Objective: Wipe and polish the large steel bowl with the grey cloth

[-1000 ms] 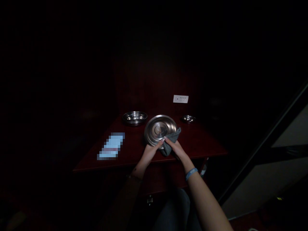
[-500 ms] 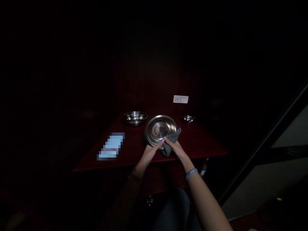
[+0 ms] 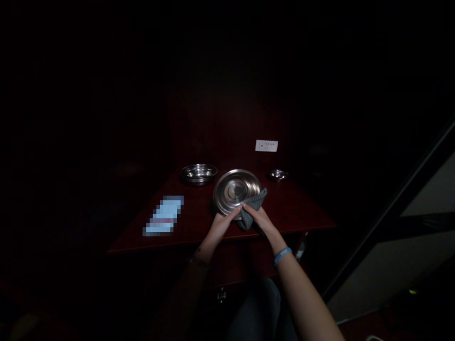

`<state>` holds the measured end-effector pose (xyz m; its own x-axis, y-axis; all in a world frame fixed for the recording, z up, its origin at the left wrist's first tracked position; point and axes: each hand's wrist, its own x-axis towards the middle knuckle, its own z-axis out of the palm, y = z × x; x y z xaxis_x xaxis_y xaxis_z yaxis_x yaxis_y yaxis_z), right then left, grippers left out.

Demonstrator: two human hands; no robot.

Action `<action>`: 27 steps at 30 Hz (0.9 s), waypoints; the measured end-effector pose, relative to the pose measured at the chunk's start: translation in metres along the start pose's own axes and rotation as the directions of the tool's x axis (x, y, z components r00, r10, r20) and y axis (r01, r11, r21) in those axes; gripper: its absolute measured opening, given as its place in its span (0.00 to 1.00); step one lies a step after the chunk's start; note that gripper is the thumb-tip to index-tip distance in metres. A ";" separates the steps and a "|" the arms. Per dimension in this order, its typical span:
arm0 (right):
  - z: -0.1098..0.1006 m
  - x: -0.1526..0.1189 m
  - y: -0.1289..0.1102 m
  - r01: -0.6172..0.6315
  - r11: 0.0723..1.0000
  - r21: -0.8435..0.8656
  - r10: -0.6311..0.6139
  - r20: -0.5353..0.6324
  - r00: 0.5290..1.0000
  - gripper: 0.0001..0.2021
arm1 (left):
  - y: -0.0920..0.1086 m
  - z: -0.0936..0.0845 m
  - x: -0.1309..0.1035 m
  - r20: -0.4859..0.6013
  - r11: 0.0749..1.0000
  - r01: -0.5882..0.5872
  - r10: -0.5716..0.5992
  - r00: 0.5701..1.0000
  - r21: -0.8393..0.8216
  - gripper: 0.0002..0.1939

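Between my hands a round, shallow steel dish (image 3: 234, 189) is tilted up with its inside facing me, above the front part of the dark red table (image 3: 195, 208). My left hand (image 3: 221, 226) grips its lower rim, the thumb lying on the near edge and the fingers hidden beneath. A grey cloth (image 3: 249, 217) is bunched in my right hand (image 3: 260, 219), pressed against the dish's lower right rim. Both thumbs nearly meet at the rim. A blue band (image 3: 283, 256) circles my right wrist.
Shiny steel bowls (image 3: 199, 174), apparently stacked, stand at the back left. A smaller steel bowl (image 3: 277, 175) sits at the back right, below a white wall socket (image 3: 266, 146). On the left lies a pixelated, bright flat object (image 3: 164, 216). The surroundings are very dark.
Almost nothing differs. Both hands keep the same hold on the dish and the cloth; the view has shifted very slightly.
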<state>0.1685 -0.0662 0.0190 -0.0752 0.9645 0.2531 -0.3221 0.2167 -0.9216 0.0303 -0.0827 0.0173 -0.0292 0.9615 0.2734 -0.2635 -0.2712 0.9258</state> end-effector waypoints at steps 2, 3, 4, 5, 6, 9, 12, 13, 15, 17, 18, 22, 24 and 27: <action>0.003 -0.001 -0.001 -0.002 1.000 -0.018 0.002 -0.024 1.000 0.21 | -0.002 -0.001 0.001 0.004 1.000 0.007 -0.007 1.000 -0.002 0.32; 0.004 -0.001 -0.001 -0.003 1.000 -0.019 0.002 -0.036 0.999 0.21 | -0.003 -0.002 0.001 0.009 1.000 0.012 -0.012 1.000 -0.004 0.31; 0.005 -0.002 -0.001 -0.004 1.000 -0.014 0.003 -0.048 0.999 0.22 | -0.003 -0.002 0.002 0.012 1.000 0.019 -0.018 1.000 -0.006 0.30; 0.005 -0.002 0.000 -0.005 1.000 -0.005 0.005 -0.060 0.998 0.23 | -0.004 -0.002 0.003 0.013 1.000 0.027 -0.027 1.000 -0.008 0.29; 0.005 -0.002 0.000 -0.007 1.000 0.006 0.008 -0.067 0.998 0.24 | -0.005 -0.002 0.003 0.010 0.999 0.034 -0.034 0.999 -0.009 0.29; 0.004 -0.001 0.002 -0.017 0.999 0.038 0.018 -0.033 0.999 0.25 | -0.007 -0.002 0.005 -0.016 0.999 0.037 -0.037 0.999 -0.013 0.29; 0.002 0.000 0.003 -0.027 0.999 0.046 0.027 -0.003 1.000 0.25 | -0.008 -0.002 0.006 -0.028 1.000 0.013 -0.013 1.000 -0.013 0.30; 0.003 0.000 0.004 -0.027 0.999 0.043 0.028 -0.014 1.000 0.24 | -0.009 -0.002 0.006 -0.022 1.000 0.005 -0.006 1.000 -0.015 0.30; 0.004 0.000 0.004 -0.019 0.999 0.036 0.021 -0.043 0.999 0.23 | -0.009 -0.003 0.007 -0.009 1.000 -0.006 0.005 1.000 -0.018 0.30; 0.005 -0.001 0.004 -0.009 0.999 0.038 0.011 -0.042 0.999 0.21 | -0.009 -0.003 0.006 0.002 1.000 -0.004 0.004 1.000 -0.015 0.30; 0.006 -0.001 0.004 -0.006 0.999 0.041 0.008 -0.039 0.999 0.20 | -0.009 -0.003 0.006 0.003 1.000 0.000 0.000 1.000 -0.014 0.31; 0.007 -0.003 0.002 -0.008 1.000 0.024 0.009 -0.043 0.999 0.20 | -0.008 -0.003 0.005 -0.003 1.000 0.007 -0.007 1.000 -0.021 0.32; 0.008 -0.004 0.001 0.002 1.000 0.026 -0.001 -0.037 0.999 0.21 | -0.007 -0.002 0.005 -0.011 1.000 0.008 -0.009 1.000 -0.030 0.31; 0.008 -0.005 0.001 0.017 0.999 0.031 -0.016 -0.025 1.000 0.21 | -0.007 -0.002 0.005 -0.010 0.999 0.013 -0.014 1.000 -0.036 0.31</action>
<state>0.1607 -0.0720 0.0198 -0.0463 0.9643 0.2607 -0.3527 0.2284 -0.9074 0.0302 -0.0763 0.0120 -0.0347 0.9655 0.2581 -0.2981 -0.2565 0.9194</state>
